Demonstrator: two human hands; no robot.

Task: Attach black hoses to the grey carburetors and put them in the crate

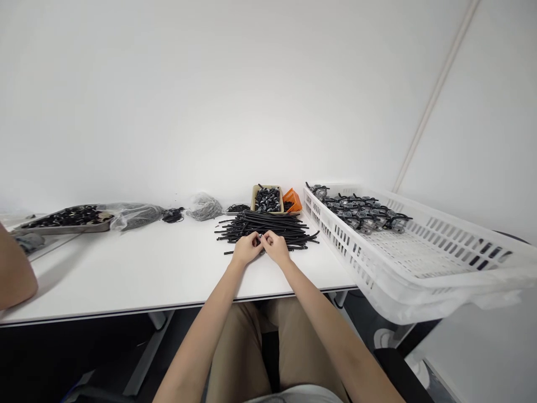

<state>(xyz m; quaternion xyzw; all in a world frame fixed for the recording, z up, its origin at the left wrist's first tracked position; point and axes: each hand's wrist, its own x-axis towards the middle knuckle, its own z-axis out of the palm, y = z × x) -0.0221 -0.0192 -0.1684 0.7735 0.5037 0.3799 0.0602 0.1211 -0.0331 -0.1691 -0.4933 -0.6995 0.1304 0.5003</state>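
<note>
Left hand [248, 247] and right hand [275, 247], close together, pinching a small piece [260, 237] too tiny to identify. Just beneath and beyond both: black tubes [272, 221], heaped on a white worktop [126, 268]. Right of the hands: white slatted crate [335, 232]; farther beyond, pale wall [210, 101].

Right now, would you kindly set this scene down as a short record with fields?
Hands: left hand and right hand pinch a small item, too tiny to identify
Near hands: pile of thin black tubes on white tabletop
Behind pile: yellow rectangular basket, orange plastic basket
Right: white slotted plastic crate holding clear-and-black parts
Left edge: another person's arm
</note>
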